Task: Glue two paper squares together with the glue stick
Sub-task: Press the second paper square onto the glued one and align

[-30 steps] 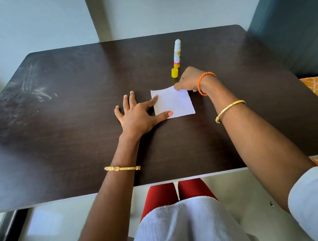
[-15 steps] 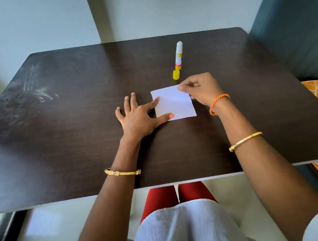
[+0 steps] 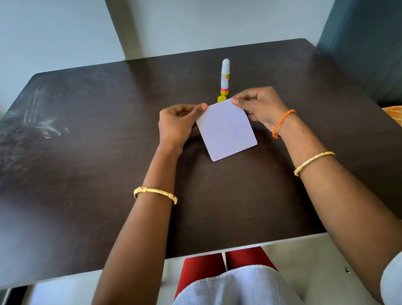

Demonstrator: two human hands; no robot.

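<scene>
Paper squares (image 3: 226,130), flat on the table (image 3: 91,155) half a second ago under the left hand's spread fingers, are now lifted and tilted toward the camera, apparently stacked as one sheet. Left hand (image 3: 177,125) pinches the top left corner, right hand (image 3: 258,107) the top right. Glue stick (image 3: 225,77) stands uncapped just beyond, cap (image 3: 221,99) at its base: gluing likely done, now checking.
</scene>
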